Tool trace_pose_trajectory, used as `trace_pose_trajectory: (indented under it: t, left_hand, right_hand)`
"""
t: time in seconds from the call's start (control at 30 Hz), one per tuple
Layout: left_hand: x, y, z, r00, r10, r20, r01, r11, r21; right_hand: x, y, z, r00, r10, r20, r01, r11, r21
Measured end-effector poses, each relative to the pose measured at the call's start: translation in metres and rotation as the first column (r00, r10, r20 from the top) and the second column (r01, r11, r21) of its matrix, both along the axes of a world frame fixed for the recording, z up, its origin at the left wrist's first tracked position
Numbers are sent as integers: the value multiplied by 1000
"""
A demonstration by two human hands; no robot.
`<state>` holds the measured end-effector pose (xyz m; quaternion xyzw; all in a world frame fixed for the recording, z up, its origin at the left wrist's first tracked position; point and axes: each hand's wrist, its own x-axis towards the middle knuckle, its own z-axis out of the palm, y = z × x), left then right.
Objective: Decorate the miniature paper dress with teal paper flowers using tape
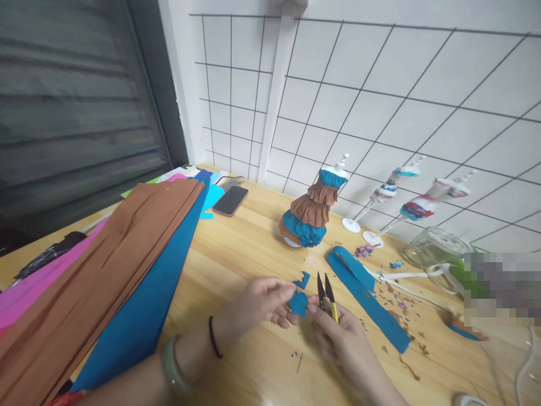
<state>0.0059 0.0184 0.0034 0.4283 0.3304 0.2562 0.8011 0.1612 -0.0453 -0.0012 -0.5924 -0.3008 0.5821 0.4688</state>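
Between my two hands is a small blue crepe paper piece [298, 305] with scalloped edges, flower-like in outline. My left hand [270, 303] pinches its left edge between thumb and fingers. My right hand [338, 332] holds yellow-handled thread snips [326, 290], blades pointing up and slightly apart, while its thumb and forefinger tips touch the paper's right edge. Just above lies a jagged blue paper offcut [302, 279]. A folded blue paper strip [376, 310] lies right of the snips. Behind stands a small dress form [315, 206] in ruffled blue and brown paper.
Long brown [127, 259] and blue paper sheets [139, 332] cover the left side, near a phone [230, 201]. Two white mini dress forms [382, 192] [435, 197] lean by the gridded wall. A clear jar [437, 251], white cord and paper scraps [401, 304] lie right.
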Motion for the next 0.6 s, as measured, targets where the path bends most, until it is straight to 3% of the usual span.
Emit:
trace_pose_trajectory:
  t: [0.1,0.23,0.33,0.4,0.5,0.6]
  left_hand:
    - [2,-3,-5,996,-65,-54,70,992,106]
    - [3,-4,-8,996,-25,-89,35,992,120]
    - [4,-3,-6,995,22,-98,-15,997,80]
    - [4,-3,-6,993,55,-104,-49,997,57]
    - [5,-2,-5,992,69,-102,-65,997,41]
    - [4,-3,-4,994,59,-90,-56,998,35]
  right_hand:
    - [-3,1,-4,1000,-1,-3,1,1000,19]
    - [2,4,-2,999,-6,-33,7,999,45]
    - [14,7,13,980,-120,-161,131,990,57]
    - [23,7,27,977,-127,-174,143,986,82]
    - [30,4,43,999,-25,-44,29,995,92]
    - [29,-5,47,976,131,172,-138,990,32]
